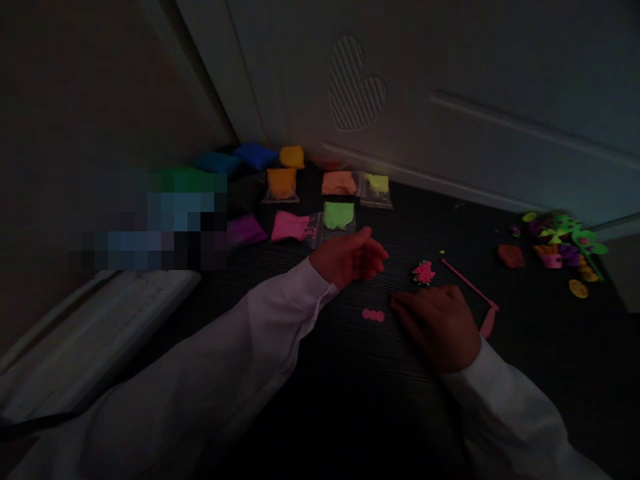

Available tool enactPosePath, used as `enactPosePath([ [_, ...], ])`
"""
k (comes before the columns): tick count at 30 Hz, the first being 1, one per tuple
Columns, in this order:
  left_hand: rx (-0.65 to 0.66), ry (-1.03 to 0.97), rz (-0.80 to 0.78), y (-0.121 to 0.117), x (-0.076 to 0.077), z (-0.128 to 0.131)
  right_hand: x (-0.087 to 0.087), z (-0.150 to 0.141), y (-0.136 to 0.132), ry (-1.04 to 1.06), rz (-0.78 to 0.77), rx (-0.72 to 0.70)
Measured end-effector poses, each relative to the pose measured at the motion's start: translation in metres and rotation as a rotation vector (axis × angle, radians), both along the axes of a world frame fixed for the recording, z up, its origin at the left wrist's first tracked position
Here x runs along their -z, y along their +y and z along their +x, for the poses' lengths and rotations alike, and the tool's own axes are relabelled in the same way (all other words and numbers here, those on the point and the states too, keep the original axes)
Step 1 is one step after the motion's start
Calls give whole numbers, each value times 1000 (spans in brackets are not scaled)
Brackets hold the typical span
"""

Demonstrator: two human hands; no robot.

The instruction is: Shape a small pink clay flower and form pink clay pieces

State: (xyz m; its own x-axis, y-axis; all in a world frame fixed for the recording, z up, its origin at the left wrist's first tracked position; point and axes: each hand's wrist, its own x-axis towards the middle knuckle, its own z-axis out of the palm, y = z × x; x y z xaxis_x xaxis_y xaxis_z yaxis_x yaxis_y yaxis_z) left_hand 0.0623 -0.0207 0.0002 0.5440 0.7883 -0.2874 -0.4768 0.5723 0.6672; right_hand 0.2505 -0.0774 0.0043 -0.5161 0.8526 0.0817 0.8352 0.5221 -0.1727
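My left hand [350,257] hovers over the dark table, thumb on top and fingers loosely curled, with nothing visible in it. My right hand [440,327] is low over the tabletop, back upward. Its fingers point left and are drawn together; whatever may be under the fingertips is hidden. A flat pink strip of joined rounds [373,315] lies just left of those fingertips. Beyond the right hand sits a pink clay flower [424,273] with green edges. A thin pink stick tool [470,285] rests to its right, and a pink blade-like piece [489,323] lies near the right wrist.
Bags of coloured clay, including pink [291,227], light green [339,215] and orange [281,183], stand at the back left. Colourful clay models [565,243] and a reddish-brown lump [511,255] are at the right. A white panel with a heart relief [355,87] rises behind.
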Motion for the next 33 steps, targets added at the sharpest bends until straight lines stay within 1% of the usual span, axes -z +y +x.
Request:
enactPosePath([
  [6, -2, 3, 17, -1, 1, 0, -1, 4, -2, 15, -1, -12],
  [13, -6, 7, 25, -1, 0, 0, -14, 6, -5, 26, -31, -13],
  [16, -9, 9, 19, -1, 1, 0, -16, 3, -5, 34, -43, -23],
  [19, -26, 4, 22, -1, 2, 0, -16, 2, -5, 35, -43, -16],
  [23, -11, 10, 14, -1, 3, 0, -15, 3, -5, 32, -47, -9],
  [33, -18, 18, 24, 0, 3, 0, -11, 2, -6, 43, -33, -51],
])
